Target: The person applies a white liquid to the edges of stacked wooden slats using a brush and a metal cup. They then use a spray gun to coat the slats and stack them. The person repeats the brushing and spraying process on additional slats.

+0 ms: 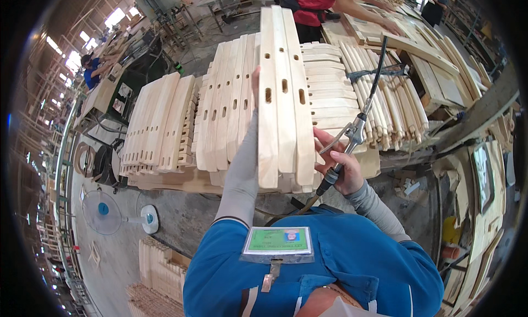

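Three pale wooden slats point(284, 116) with oval slots and small holes stand side by side, raised upright in front of me. My left hand point(256, 81) grips them from the left edge, most of it hidden behind the wood. Just right of their lower part, my right hand point(345, 171) is closed round an air blow gun point(355, 131) with a metal body. Its long thin black nozzle point(379, 69) points up and away, and a hose point(309, 204) runs from its lower end. Stacks of similar slotted slats point(223, 108) lie behind the held ones.
More slotted pieces point(151, 124) sit on the bench's left. To the right lies a tied bundle of rods point(385, 102). A co-worker in red point(316, 3) works across the bench. On the floor stand a fan point(104, 212) and further wood stacks point(159, 267).
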The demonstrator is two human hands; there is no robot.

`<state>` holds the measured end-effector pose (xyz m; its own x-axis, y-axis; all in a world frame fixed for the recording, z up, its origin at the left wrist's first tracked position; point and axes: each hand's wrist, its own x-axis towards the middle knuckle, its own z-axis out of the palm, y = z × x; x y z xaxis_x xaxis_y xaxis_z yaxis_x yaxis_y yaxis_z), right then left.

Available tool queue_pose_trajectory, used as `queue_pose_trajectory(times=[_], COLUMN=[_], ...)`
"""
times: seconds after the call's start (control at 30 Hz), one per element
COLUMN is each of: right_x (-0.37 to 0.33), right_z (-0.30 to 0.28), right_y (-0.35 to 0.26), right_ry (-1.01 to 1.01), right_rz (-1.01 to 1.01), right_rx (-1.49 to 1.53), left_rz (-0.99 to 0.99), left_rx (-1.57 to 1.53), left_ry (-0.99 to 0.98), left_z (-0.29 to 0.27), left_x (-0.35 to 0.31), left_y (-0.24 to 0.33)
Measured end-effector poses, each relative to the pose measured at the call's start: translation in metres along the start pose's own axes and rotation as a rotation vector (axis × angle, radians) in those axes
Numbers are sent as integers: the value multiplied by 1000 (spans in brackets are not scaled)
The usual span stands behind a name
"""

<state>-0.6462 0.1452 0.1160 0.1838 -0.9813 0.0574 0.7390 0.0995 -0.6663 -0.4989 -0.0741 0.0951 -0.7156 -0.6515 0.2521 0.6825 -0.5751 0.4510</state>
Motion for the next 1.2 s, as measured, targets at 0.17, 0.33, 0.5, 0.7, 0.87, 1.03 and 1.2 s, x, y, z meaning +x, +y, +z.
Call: queue_pose_trajectory(times=[0.17,0.33,0.5,0.7,0.87,1.03,1.2], right_x=[29,47,51,51,42,34,66], right_z=[-36,-65,-55,-70,-70,-32,-6], right_y=[-30,-27,-21,-6,3,7,30], right_ry=[67,178,171,227,168,-34,-904], right_rz=[-19,39,88,132,199,237,174], right_rx=[24,83,39,45,-73,-90,-1048], left_rz=[25,29,75,-52,-85,-62,-270], left_rx=[-10,20,126,240,408,1294,864], left_ry=[-12,-7,41,558,921,750,1098], left_z=[-17,-28,-34,11,65,124,142], left_x=[45,55,31,-24,-109,-159,-188], left_y=[-18,-27,-21,-35,-49,-79,-95])
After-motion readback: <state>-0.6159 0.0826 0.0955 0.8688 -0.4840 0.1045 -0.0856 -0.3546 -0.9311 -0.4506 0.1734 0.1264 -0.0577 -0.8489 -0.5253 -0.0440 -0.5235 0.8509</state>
